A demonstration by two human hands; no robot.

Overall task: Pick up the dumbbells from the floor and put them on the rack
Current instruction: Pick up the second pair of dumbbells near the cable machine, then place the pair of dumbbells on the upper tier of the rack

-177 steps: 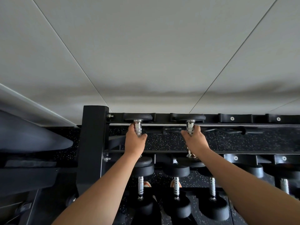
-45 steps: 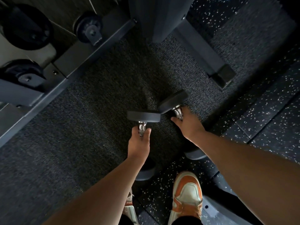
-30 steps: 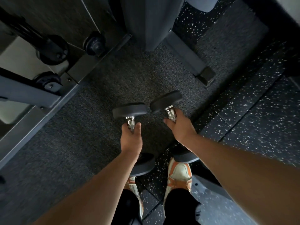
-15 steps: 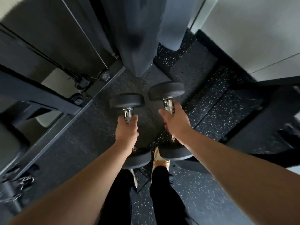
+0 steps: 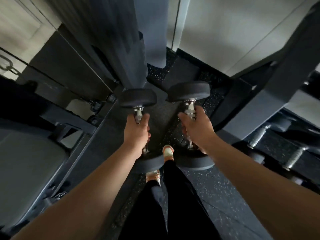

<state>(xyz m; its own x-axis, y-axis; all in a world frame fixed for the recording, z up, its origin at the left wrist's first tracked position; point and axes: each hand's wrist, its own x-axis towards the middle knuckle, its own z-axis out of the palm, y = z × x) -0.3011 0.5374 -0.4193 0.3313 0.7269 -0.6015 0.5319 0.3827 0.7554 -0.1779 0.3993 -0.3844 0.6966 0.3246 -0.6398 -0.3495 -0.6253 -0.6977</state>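
Both hands are closed on dumbbell handles: my left hand (image 5: pixel 136 134) is wrapped around the chrome grip of the left dumbbell (image 5: pixel 138 99), and my right hand (image 5: pixel 197 130) is wrapped around the grip of the right dumbbell (image 5: pixel 188 91). Both weights are off the floor (image 5: pixel 225 196), carried out in front of me at arm's length, handles pointing away from me, side by side and just apart.

Going by size: a big grey machine column (image 5: pixel 138 40) fills the top centre, a padded grey piece sits at far left, and the rack (image 5: pixel 270 94) comes in from the right with its dark slanted frame. Stored dumbbells (image 5: pixel 259 137) lie on it with knurled handles showing. The picture is smeared there, so I judge rather than see that a free cradle is close by.

Below the weights are my black trouser legs and an orange-and-white shoe (image 5: pixel 168 151) on speckled rubber flooring.

These will handle as dense, rigid loads: rubber heads, smooth steel between them. The middle of the handle is the right hold, so neither end drags down. Swinging them toward the rack, I would keep the heads from knocking together and lower them in, not drop them.
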